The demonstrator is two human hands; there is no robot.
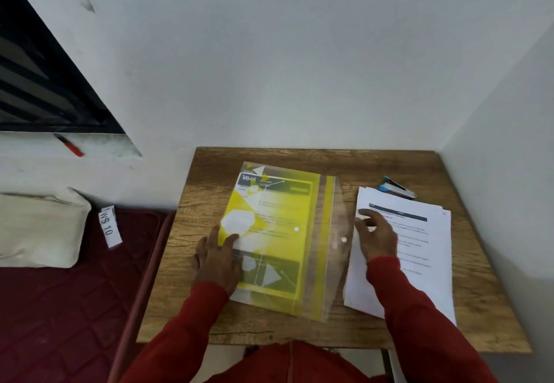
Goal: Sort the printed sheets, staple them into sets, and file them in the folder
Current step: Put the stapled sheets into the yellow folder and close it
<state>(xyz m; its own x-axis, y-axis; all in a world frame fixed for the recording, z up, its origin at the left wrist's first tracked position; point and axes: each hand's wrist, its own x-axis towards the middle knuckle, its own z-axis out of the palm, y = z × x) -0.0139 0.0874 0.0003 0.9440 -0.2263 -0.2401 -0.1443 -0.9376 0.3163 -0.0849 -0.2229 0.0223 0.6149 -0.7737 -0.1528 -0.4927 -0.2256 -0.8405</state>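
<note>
A clear plastic folder with a yellow printed insert lies in the middle of the wooden table, its transparent flap spread open to the right. My left hand rests flat on the folder's left edge, fingers straight. A stack of printed white sheets lies to the right of the folder. My right hand is over the stack's left edge beside the flap, fingers loosely bent; whether it pinches a sheet is unclear. A blue and grey stapler sits behind the stack.
Walls close in behind the table and on its right. To the left is a dark red mattress with a beige pillow and a paper tag marked WS 10. A red pen lies on the window ledge.
</note>
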